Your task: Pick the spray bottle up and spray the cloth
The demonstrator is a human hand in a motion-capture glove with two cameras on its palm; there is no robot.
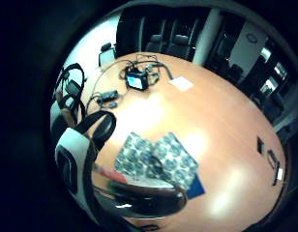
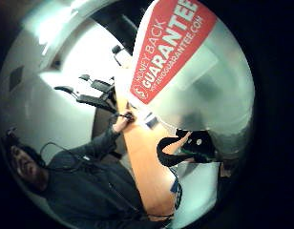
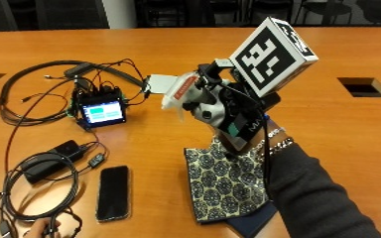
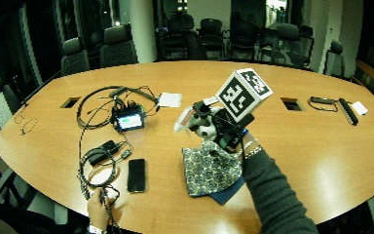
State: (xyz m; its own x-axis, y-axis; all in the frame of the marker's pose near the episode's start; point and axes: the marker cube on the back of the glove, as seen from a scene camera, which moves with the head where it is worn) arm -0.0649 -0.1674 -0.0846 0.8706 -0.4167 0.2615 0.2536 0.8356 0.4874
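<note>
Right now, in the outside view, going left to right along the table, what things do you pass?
Black power adapter → small screen device → phone → spray bottle in the gloved right hand → table cutout.

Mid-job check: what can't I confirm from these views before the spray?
- Spray bottle nozzle and trigger: outside view, hidden by the right hand and its rig.
- Whether a finger is on the trigger: hidden in every view.
- Bottle label: thumb side view, cut off by the edge.
- Cloth near edge: outside view, covered by the sleeve.
</note>
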